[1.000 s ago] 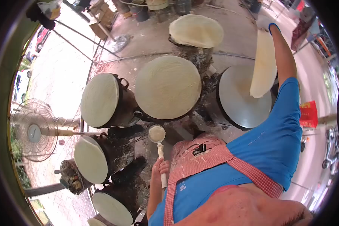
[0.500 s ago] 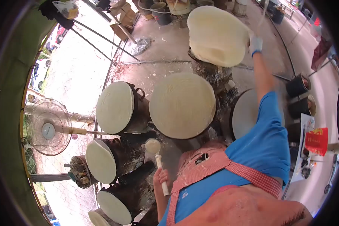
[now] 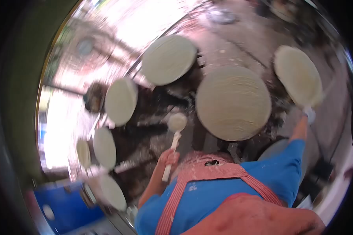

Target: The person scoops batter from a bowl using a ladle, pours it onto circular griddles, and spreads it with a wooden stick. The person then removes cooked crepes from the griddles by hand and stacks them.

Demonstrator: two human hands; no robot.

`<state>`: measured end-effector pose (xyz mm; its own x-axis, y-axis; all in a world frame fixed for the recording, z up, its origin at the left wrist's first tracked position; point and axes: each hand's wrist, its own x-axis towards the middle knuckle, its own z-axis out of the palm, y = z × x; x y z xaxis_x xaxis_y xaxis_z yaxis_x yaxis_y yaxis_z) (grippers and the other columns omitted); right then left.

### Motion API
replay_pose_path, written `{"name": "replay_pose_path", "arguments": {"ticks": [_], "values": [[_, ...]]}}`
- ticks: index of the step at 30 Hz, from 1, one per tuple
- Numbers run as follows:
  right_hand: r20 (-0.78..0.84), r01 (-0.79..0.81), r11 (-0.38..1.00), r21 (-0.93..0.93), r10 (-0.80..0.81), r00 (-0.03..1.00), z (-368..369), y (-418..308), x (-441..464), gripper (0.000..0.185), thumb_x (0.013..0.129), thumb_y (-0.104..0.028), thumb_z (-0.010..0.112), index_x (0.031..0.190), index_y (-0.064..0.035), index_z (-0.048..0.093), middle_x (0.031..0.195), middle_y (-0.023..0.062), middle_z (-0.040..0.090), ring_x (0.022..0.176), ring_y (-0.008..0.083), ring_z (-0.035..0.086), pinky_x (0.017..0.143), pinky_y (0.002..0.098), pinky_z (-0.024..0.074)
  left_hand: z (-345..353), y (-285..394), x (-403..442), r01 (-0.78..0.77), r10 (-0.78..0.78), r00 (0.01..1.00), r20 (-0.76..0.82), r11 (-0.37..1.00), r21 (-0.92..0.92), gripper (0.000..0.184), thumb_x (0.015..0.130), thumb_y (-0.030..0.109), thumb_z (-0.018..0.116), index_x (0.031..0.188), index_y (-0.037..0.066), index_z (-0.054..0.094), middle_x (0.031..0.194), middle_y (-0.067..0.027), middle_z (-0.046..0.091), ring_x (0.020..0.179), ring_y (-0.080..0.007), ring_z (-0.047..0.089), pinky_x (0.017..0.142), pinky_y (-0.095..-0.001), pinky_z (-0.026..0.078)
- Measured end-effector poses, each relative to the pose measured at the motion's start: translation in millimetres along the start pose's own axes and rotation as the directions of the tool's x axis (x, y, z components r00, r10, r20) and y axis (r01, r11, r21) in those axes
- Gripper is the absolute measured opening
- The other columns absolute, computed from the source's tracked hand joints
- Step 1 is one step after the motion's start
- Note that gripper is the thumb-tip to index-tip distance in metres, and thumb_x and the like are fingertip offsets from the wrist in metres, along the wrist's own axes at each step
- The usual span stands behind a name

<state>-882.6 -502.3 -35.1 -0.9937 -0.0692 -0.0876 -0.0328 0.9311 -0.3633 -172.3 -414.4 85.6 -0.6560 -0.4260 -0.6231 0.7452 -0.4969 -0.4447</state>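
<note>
My left hand [image 3: 169, 157] is closed around the pale handle of a ladle [image 3: 177, 123], whose round bowl points away from me. At the right, my gloved right hand [image 3: 308, 114] grips the near edge of a large, pale, thin flatbread [image 3: 298, 73]; motion blurs the fingers. Between my hands, a big round griddle is covered by a pale batter sheet [image 3: 233, 103] with ridges on its surface. The ladle bowl is left of this sheet, apart from it. Part of another griddle [image 3: 273, 149] shows beneath my right arm.
More round pale sheets cover drum-like stoves: one sheet [image 3: 169, 60] at the back, another [image 3: 121, 101] farther left, and several lower left. A blurred fan [image 3: 85, 47] stands beyond them. A blue box [image 3: 68, 207] is at lower left; dark buckets [image 3: 322, 169] are at right.
My view has swung left, bringing the blue box into sight. My right hand and the flatbread have come lower and nearer, and the flatbread looks narrower. My left hand still holds the ladle.
</note>
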Motion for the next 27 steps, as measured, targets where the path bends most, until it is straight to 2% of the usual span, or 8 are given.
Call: {"name": "replay_pose_path", "arguments": {"ticks": [4, 6, 9, 13, 14, 18, 22, 27], "values": [[-0.198, 0.274, 0.961, -0.044, -0.278, 0.940, -1.6, -9.7, -40.6, 0.063, 0.075, -0.059, 0.047, 0.102, -0.0029, 0.061, 0.101, 0.0190, 0.060, 0.090, 0.0343, 0.058, 0.075, 0.0419, 0.0456, -13.1, 8.3, -9.8, -0.028, 0.026, 0.998, 0.060, 0.999, 0.024, 0.014, 0.090, 0.017, 0.043, 0.097, 0.010, 0.053, 0.054, 0.0015, 0.029, 0.037, -0.0052, 0.025, 0.029, -0.0183, 0.024], [-0.308, 0.667, 0.742, 0.071, -0.619, 0.722, 5.4, -24.5, -70.9, 0.056, 0.080, -0.050, 0.049, 0.107, -0.0022, 0.057, 0.107, 0.0194, 0.057, 0.095, 0.0330, 0.056, 0.080, 0.0389, 0.0437, -19.9, 20.7, -15.4, -0.014, 0.017, 0.997, 0.080, 0.999, -0.036, 0.011, 0.090, 0.018, 0.043, 0.087, 0.009, 0.050, 0.053, 0.0018, 0.029, 0.037, -0.0049, 0.025, 0.028, -0.0182, 0.024], [-0.196, 0.892, 0.359, 0.273, -0.887, 0.417, 17.2, -56.9, -181.2, 0.037, 0.082, -0.030, 0.055, 0.106, -0.0015, 0.056, 0.095, 0.0167, 0.062, 0.085, 0.0304, 0.059, 0.073, 0.0395, 0.0459, -42.7, 54.8, -28.3, 0.040, -0.028, 0.995, 0.094, 0.992, -0.120, 0.015, 0.089, 0.018, 0.046, 0.076, 0.010, 0.043, 0.053, 0.0023, 0.029, 0.036, -0.0040, 0.025, 0.028, -0.0179, 0.024], [0.380, 0.734, 0.497, 0.464, -0.860, 0.342, 6.7, -94.7, -404.2, 0.034, 0.080, -0.027, 0.055, 0.101, -0.0005, 0.059, 0.078, 0.0143, 0.063, 0.067, 0.0265, 0.059, 0.063, 0.0364, 0.0446, -65.6, 97.9, -59.2, -0.057, 0.055, 0.997, 0.045, 0.997, 0.044, 0.009, 0.087, 0.014, 0.049, 0.087, 0.017, 0.041, 0.053, 0.0019, 0.030, 0.035, -0.0027, 0.025, 0.026, -0.0168, 0.023], [0.110, 0.852, 0.228, 0.472, -0.974, 0.200, 37.9, -93.3, -443.0, 0.031, 0.080, -0.028, 0.054, 0.095, -0.0016, 0.061, 0.078, 0.0171, 0.062, 0.068, 0.0274, 0.060, 0.062, 0.0373, 0.0451, -71.5, 108.4, -70.5, -0.088, 0.082, 0.995, 0.052, 0.988, 0.126, 0.019, 0.085, 0.010, 0.050, 0.095, 0.023, 0.039, 0.054, 0.0017, 0.030, 0.035, -0.0025, 0.025, 0.025, -0.0160, 0.023], [0.325, 0.907, 0.187, 0.377, -0.944, 0.060, 29.7, -99.9, -593.8, 0.030, 0.079, -0.030, 0.056, 0.097, -0.0072, 0.061, 0.086, 0.0161, 0.063, 0.077, 0.0350, 0.060, 0.067, 0.0395, 0.0459, -100.6, 138.6, -118.6, -0.226, 0.247, 0.967, -0.065, 0.944, 0.240, 0.022, 0.085, 0.009, 0.050, 0.101, 0.024, 0.044, 0.054, 0.0020, 0.030, 0.038, -0.0030, 0.027, 0.026, -0.0152, 0.022], [0.096, 0.905, -0.363, 0.223, -0.915, -0.391, 48.3, -73.3, -622.3, 0.030, 0.074, -0.031, 0.063, 0.094, -0.0086, 0.061, 0.068, 0.0127, 0.060, 0.055, 0.0280, 0.058, 0.054, 0.0388, 0.0462, -134.1, 150.0, -154.4, -0.276, 0.281, 0.959, -0.034, 0.955, 0.107, 0.032, 0.083, 0.005, 0.050, 0.103, 0.028, 0.039, 0.054, 0.0030, 0.029, 0.037, -0.0033, 0.025, 0.026, -0.0152, 0.022], [0.136, 0.775, -0.510, 0.373, -0.796, -0.590, 59.6, -92.0, -668.3, 0.035, 0.069, -0.028, 0.068, 0.098, -0.0123, 0.061, 0.073, 0.0102, 0.061, 0.055, 0.0273, 0.058, 0.053, 0.0367, 0.0471, -156.8, 150.2, -167.9, -0.355, 0.354, 0.935, -0.030, 0.934, -0.042, 0.035, 0.083, 0.007, 0.052, 0.107, 0.028, 0.038, 0.054, 0.0020, 0.029, 0.036, -0.0043, 0.025, 0.026, -0.0158, 0.023]]}}
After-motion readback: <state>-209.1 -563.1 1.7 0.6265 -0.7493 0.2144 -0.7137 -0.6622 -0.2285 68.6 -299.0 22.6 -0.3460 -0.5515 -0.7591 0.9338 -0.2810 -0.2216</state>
